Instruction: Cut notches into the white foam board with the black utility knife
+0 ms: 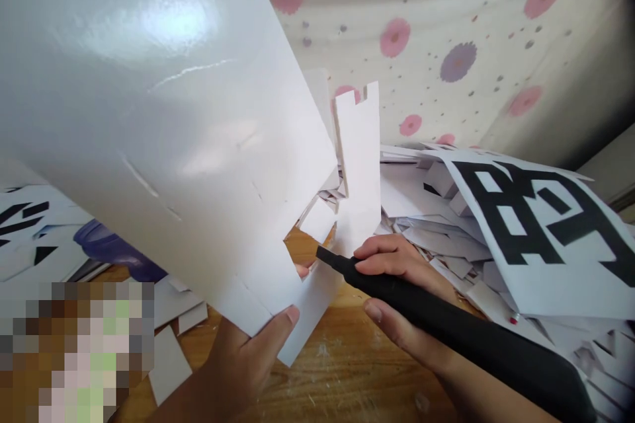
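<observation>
My left hand [258, 350] grips the lower corner of a large glossy white board [198, 119], its thumb pressed on the face. The board is tilted up and shows several thin slits. A notch is cut into its lower right edge, and a fingertip of that hand shows through it. My right hand [411, 304] is closed around a thick black pen-shaped tool [446, 317], whose narrow tip points at the notch. I cannot make out whether the tip touches the board. Behind the notch stands a tall white strip [361, 158] with a notched top.
White offcuts [466, 244] lie heaped at the right, beneath a sheet with black characters [526, 211]. At the left are a purple object [116, 248] and more printed sheets [30, 225]. Below is a wooden table [337, 370]; a flowered curtain [426, 33] hangs behind.
</observation>
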Motion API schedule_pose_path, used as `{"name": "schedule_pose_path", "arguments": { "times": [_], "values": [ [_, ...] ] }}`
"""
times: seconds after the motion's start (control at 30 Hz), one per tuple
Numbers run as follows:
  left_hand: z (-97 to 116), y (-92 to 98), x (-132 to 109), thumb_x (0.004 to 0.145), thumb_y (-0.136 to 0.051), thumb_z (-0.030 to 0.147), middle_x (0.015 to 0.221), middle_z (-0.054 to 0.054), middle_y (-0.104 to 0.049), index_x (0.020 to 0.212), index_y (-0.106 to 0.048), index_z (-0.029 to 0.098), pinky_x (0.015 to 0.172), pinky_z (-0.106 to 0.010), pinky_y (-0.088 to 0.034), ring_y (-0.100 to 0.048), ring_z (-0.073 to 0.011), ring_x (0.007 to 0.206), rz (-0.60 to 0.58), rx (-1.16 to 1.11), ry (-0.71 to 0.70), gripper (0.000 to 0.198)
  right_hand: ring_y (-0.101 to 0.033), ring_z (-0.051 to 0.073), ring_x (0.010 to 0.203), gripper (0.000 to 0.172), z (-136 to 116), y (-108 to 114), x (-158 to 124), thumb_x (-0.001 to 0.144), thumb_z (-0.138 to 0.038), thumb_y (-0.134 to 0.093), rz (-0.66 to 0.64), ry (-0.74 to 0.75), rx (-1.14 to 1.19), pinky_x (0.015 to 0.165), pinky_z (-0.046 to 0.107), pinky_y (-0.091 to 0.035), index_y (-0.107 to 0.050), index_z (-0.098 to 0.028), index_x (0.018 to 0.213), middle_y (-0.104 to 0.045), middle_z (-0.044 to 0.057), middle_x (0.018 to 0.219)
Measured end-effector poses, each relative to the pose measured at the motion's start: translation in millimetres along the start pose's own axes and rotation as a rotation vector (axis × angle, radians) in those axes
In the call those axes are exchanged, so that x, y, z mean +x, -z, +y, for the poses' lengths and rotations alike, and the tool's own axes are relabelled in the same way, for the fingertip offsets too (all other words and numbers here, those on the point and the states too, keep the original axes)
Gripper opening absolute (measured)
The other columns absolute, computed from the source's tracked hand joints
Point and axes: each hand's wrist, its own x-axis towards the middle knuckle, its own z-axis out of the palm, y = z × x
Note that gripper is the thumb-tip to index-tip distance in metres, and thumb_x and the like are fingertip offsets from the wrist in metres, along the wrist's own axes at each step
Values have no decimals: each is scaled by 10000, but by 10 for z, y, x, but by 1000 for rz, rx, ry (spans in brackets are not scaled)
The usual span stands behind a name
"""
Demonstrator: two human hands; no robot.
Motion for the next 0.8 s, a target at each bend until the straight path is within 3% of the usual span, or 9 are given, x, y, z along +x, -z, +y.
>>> {"name": "schedule_pose_path", "arguments": {
  "times": [0.13,0.33,0.5,0.8],
  "values": [
    [-38,13,-9,716,-726,298,879,-75,-769,1213,-700,290,917,-434,-553,-682,-362,1043,16,12,-11,497,-687,209,908,209,20,-32,-9,795,-243,-711,31,-5,-62,751,308,-587,-681,-259,1001,-689,64,992],
    [64,0,-6,747,-688,345,924,-53,-773,1255,-674,309,918,-426,-560,-684,-358,1048,-77,70,-35,510,-697,196,862,207,20,-35,-2,769,-206,-707,50,15,-95,727,292,-590,-688,-250,971,-690,62,968],
    [40,-8,-12,771,-670,336,932,-39,-772,1274,-667,306,993,-431,-522,-682,-355,1062,-63,80,-67,503,-705,191,829,209,0,-7,12,757,-181,-702,39,18,-95,707,286,-591,-699,-243,956,-700,63,951],
    [85,-3,12,756,-688,319,908,-50,-771,1149,-749,302,1071,-432,-458,-644,-368,1135,-112,-7,-24,398,-705,194,761,224,-35,62,66,740,-147,-683,24,63,-84,660,292,-599,-704,-241,943,-710,64,896]
  ]
}}
